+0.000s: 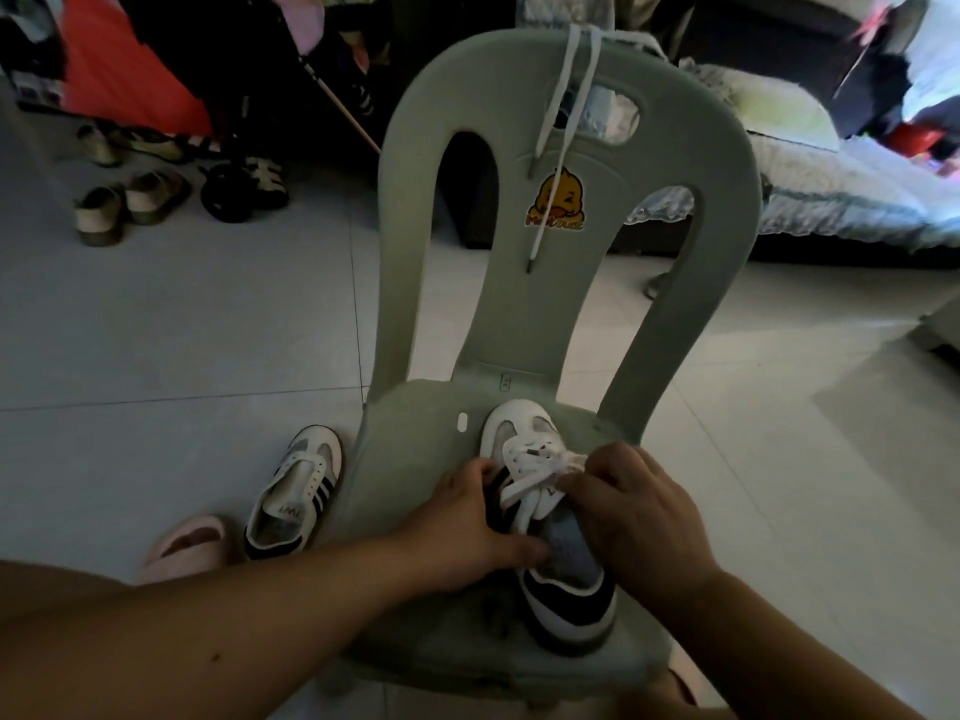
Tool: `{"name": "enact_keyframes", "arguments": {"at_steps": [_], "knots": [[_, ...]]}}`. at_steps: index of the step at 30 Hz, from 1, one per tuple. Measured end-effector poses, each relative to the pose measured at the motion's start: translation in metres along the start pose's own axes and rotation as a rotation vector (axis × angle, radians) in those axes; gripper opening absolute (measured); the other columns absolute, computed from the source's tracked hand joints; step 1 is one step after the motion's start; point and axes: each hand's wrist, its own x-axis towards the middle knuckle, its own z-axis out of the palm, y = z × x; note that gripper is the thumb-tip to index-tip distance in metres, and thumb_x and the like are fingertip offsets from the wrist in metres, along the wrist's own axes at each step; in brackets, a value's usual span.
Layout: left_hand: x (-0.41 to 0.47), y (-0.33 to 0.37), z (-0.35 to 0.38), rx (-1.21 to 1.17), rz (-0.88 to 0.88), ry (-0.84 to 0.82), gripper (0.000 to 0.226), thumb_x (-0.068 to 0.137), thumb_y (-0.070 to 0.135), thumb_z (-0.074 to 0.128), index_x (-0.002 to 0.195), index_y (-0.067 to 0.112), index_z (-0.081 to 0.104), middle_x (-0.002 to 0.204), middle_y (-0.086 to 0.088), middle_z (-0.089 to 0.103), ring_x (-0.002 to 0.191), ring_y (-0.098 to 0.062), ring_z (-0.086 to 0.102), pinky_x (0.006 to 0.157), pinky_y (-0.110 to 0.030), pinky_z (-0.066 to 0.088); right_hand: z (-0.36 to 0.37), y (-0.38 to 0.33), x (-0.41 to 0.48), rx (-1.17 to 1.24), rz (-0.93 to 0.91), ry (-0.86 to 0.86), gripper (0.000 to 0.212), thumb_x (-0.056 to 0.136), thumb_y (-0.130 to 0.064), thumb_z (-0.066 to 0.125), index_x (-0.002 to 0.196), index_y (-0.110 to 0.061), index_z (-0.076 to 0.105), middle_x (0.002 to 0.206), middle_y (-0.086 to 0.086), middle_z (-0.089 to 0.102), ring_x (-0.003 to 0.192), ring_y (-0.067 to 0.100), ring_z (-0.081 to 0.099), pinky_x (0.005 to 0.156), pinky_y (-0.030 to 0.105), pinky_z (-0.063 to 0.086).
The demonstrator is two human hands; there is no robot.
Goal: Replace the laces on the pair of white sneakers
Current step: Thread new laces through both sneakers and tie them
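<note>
On grey-green plastic chair seat (410,459): white lace-up sneaker with black stripes (545,511), steadied at its side by left hand (467,517), white lace (535,485) pinched by right hand (634,511). Beside chair, on tiled floor (182,330): unlaced matching sneaker (296,491), pink slipper (187,545). Over chair back: spare white lace (561,122).

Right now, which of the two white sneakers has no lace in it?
The sneaker on the floor, left of the chair: its eyelets look empty. The sneaker on the seat has a white lace under both hands.

Green plastic chair (519,314) with duck sticker (557,201), pink slipper (187,545) on tiled floor (182,330), sandals (127,205) far left, bed (857,200) right.
</note>
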Motion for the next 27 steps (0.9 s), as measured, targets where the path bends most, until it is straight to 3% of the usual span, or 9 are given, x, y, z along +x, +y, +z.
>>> {"name": "enact_keyframes", "arguments": {"at_steps": [4,7,10,13,15,18,20,22,27], "knots": [[0.002,0.012,-0.004,-0.259,-0.051,-0.032,0.097,0.074,0.044,0.075,0.147,0.022,0.015,0.143,0.006,0.041,0.115,-0.006,0.042,0.094,-0.021,0.038,-0.004,0.010,-0.005,0.057,0.088,-0.002,0.031,0.065,-0.029,0.075,0.092,-0.016,0.071,0.101,0.011,0.067,0.076,0.023,0.067,0.052,0.024,0.052],[0.000,0.016,0.005,-0.491,-0.089,-0.096,0.091,0.078,0.028,0.075,0.146,0.022,0.015,0.132,0.008,0.048,0.111,-0.007,0.046,0.081,-0.012,0.044,-0.006,0.007,-0.005,0.147,0.127,0.034,0.027,0.072,-0.027,0.067,0.096,-0.014,0.069,0.107,0.010,0.068,0.076,0.020,0.069,0.055,0.025,0.056],[0.002,0.009,0.021,-0.606,-0.142,-0.054,0.107,0.057,0.017,0.085,0.143,0.018,0.022,0.123,0.001,0.056,0.111,-0.017,0.056,0.090,-0.030,0.051,-0.008,-0.003,0.002,0.209,0.129,0.020,0.018,0.076,-0.024,0.074,0.092,-0.016,0.072,0.108,0.005,0.069,0.079,0.017,0.069,0.064,0.022,0.052],[0.003,0.004,0.028,-0.628,-0.171,0.002,0.105,0.050,0.016,0.078,0.141,0.019,0.025,0.118,-0.004,0.060,0.107,-0.023,0.061,0.095,-0.044,0.050,-0.015,-0.008,0.003,0.300,0.183,-0.016,0.018,0.088,-0.029,0.064,0.101,-0.021,0.072,0.122,-0.003,0.063,0.101,0.015,0.063,0.083,0.022,0.044],[0.004,0.004,0.025,-0.653,-0.182,0.008,0.101,0.057,0.014,0.080,0.141,0.023,0.025,0.117,-0.003,0.061,0.106,-0.025,0.061,0.093,-0.046,0.051,-0.023,-0.011,-0.005,0.318,0.188,-0.001,0.026,0.086,-0.043,0.056,0.101,-0.026,0.071,0.116,-0.008,0.061,0.101,0.009,0.056,0.084,0.016,0.039],[0.006,0.012,0.020,-0.649,-0.144,0.057,0.085,0.074,0.003,0.072,0.141,0.019,0.024,0.114,-0.001,0.058,0.105,-0.024,0.059,0.091,-0.041,0.051,-0.039,-0.019,-0.021,0.304,0.182,-0.232,0.048,0.077,-0.065,0.050,0.113,-0.036,0.064,0.115,-0.019,0.049,0.105,0.003,0.042,0.088,0.016,0.036],[0.006,0.018,0.018,-0.620,-0.098,0.097,0.089,0.075,0.000,0.072,0.143,0.019,0.018,0.111,0.004,0.056,0.104,-0.019,0.057,0.091,-0.037,0.050,-0.039,-0.022,-0.026,0.192,0.167,-0.379,0.054,0.080,-0.059,0.059,0.129,-0.039,0.052,0.129,-0.017,0.045,0.116,0.008,0.039,0.097,0.023,0.036],[0.002,0.028,0.020,-0.563,-0.035,0.083,0.099,0.075,0.003,0.075,0.146,0.023,0.009,0.114,0.007,0.053,0.107,-0.016,0.054,0.094,-0.033,0.046,-0.039,-0.022,-0.032,0.161,0.188,-0.387,0.047,0.087,-0.042,0.060,0.133,-0.037,0.049,0.136,-0.013,0.046,0.120,0.012,0.042,0.100,0.026,0.038],[-0.003,0.062,0.036,-0.409,0.076,-0.034,0.100,0.079,0.027,0.075,0.149,0.030,0.004,0.136,0.003,0.046,0.116,-0.017,0.050,0.092,-0.034,0.050,-0.062,0.000,-0.068,0.191,0.345,-0.314,0.028,0.093,-0.029,0.053,0.120,-0.035,0.054,0.114,-0.013,0.057,0.097,0.008,0.055,0.080,0.019,0.044]]}}
